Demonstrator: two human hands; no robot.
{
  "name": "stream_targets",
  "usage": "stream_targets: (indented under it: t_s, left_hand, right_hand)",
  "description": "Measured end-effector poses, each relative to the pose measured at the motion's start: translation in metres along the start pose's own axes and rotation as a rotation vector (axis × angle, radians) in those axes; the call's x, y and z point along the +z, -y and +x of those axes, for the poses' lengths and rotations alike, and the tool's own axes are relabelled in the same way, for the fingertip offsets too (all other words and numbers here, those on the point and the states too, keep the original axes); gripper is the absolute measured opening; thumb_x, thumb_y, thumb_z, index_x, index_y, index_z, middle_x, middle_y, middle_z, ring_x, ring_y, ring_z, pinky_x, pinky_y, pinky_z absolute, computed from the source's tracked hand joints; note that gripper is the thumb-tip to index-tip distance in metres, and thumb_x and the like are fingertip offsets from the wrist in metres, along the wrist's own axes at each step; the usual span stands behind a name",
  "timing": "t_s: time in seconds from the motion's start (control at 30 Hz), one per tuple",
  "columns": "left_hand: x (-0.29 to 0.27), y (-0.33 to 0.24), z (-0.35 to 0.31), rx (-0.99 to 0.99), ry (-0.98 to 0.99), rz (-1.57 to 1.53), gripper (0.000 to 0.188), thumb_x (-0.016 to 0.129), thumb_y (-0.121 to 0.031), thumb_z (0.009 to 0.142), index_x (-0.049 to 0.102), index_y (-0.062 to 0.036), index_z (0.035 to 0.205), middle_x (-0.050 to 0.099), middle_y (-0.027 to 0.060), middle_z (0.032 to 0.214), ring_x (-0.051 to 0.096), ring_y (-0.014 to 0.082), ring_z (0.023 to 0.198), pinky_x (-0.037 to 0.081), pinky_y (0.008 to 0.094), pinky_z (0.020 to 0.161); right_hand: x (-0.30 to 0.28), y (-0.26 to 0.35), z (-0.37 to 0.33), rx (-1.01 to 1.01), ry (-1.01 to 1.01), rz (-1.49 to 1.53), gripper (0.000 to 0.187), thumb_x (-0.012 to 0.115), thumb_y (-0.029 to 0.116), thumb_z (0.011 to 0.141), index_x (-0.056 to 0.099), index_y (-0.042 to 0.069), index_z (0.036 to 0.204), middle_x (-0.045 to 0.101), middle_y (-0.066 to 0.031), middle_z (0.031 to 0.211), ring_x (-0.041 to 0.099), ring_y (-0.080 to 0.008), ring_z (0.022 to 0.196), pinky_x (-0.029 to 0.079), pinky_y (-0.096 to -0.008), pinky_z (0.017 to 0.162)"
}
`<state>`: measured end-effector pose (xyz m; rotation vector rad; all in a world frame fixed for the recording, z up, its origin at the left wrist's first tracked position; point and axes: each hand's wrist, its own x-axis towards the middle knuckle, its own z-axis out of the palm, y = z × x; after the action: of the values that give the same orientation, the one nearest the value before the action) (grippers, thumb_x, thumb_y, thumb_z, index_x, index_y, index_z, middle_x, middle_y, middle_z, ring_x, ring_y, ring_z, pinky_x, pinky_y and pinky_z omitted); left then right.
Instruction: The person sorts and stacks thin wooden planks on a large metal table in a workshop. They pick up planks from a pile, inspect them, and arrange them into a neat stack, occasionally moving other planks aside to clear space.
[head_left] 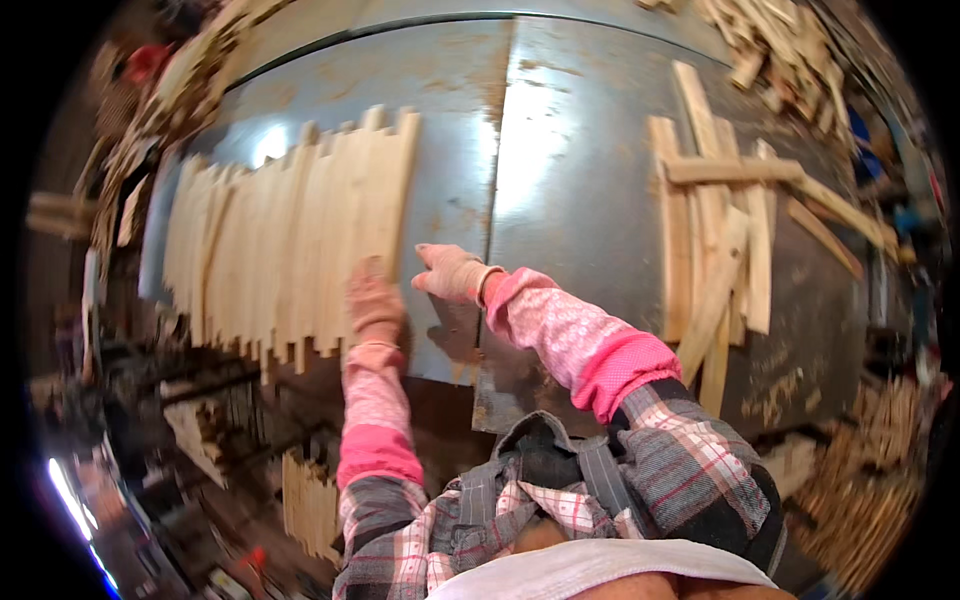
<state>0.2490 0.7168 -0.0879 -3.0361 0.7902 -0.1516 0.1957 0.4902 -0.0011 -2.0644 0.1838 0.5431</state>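
Pale wooden strips (290,230) lie side by side in a row on the left half of a grey metal table (570,260), their ends uneven. My left hand (375,300), in a fingerless glove, rests flat on the near end of the rightmost strips, its fingers stretched forward and somewhat blurred. Just right of the row, my right hand (450,273), gloved the same way, hovers above bare metal with nothing in it. Its fingers point left, apart from one another. Whether it touches the table, I cannot tell.
A loose, crossed pile of wooden strips (715,220) lies on the table's right side. More scrap wood (775,45) is heaped at the far right, and a stack of thin sticks (860,490) stands low at the right. Cut boards (310,505) are below the table's near edge.
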Motion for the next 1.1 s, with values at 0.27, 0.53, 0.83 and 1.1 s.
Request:
stream_targets:
  t_s: [0.27, 0.53, 0.83, 1.1]
  left_hand:
    - [-0.03, -0.019, 0.099, -0.385, 0.206, -0.047, 0.057, 0.065, -0.022, 0.089, 0.056, -0.0039, 0.142, 0.061, 0.0209, 0.137, 0.057, 0.038, 0.128, 0.046, 0.047, 0.109]
    - [-0.084, -0.365, 0.132, 0.566, -0.166, -0.608, 0.055, 0.073, -0.02, 0.084, 0.061, -0.0004, 0.134, 0.064, 0.0235, 0.131, 0.06, 0.039, 0.124, 0.049, 0.0448, 0.105]
    - [-0.083, -0.585, 0.173, 0.544, 0.406, -0.209, 0.082, 0.079, -0.043, 0.081, 0.05, -0.0038, 0.147, 0.06, 0.0213, 0.14, 0.058, 0.0334, 0.13, 0.049, 0.0435, 0.108]
    - [-0.079, -0.459, 0.062, 0.145, 0.62, -1.006, 0.037, 0.069, -0.029, 0.088, 0.071, 0.0001, 0.111, 0.07, 0.0104, 0.084, 0.067, 0.0182, 0.077, 0.054, 0.0337, 0.069]
  right_hand:
    - [-0.125, -0.188, -0.288, 0.744, -0.934, -0.282, 0.073, 0.07, 0.034, 0.091, 0.045, -0.002, 0.149, 0.058, -0.0279, 0.138, 0.057, -0.0423, 0.127, 0.046, -0.0468, 0.109]
    - [-0.017, -0.224, -0.407, 1.171, -0.679, -0.2, 0.111, 0.085, 0.053, 0.073, 0.031, 0.003, 0.156, 0.057, -0.0182, 0.138, 0.061, -0.0353, 0.122, 0.053, -0.0473, 0.1]
    - [-0.073, -0.249, -0.42, 1.184, -0.46, 0.151, 0.118, 0.087, 0.055, 0.071, 0.024, 0.013, 0.162, 0.048, -0.0171, 0.15, 0.055, -0.0384, 0.133, 0.049, -0.0485, 0.107]
    - [-0.016, -0.308, -0.443, 0.552, -0.904, 0.474, 0.056, 0.074, 0.031, 0.084, 0.065, 0.005, 0.133, 0.067, -0.0233, 0.125, 0.064, -0.0377, 0.119, 0.052, -0.0409, 0.101]
